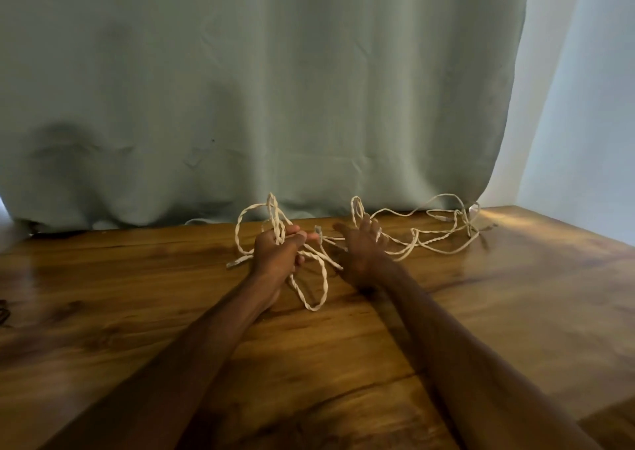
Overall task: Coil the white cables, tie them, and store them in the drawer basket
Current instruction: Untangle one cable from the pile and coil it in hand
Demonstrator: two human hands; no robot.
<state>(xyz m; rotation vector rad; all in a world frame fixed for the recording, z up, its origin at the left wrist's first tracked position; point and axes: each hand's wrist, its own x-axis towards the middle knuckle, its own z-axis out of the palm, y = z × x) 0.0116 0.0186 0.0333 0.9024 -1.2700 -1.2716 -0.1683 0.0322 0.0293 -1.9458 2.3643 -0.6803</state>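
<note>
Twisted white cables (pixel 431 240) lie tangled on the far middle of the wooden table (pixel 137 312). My left hand (pixel 276 253) grips a bundle of cable loops that stand up above its fingers and hang down in a long loop (pixel 314 303) toward me. My right hand (pixel 360 246) holds other strands, with a loop rising over its fingers and cable trailing off to the right. A grey plug end (pixel 318 231) sticks up between my two hands. Another plug end (pixel 235 263) lies left of my left hand. No drawer basket is in view.
A pale green curtain (pixel 275 88) hangs right behind the table's far edge. More cable with plugs (pixel 476 221) is heaped at the back right. A dark object (pixel 3 312) shows at the left edge. The table's right corner meets a white wall.
</note>
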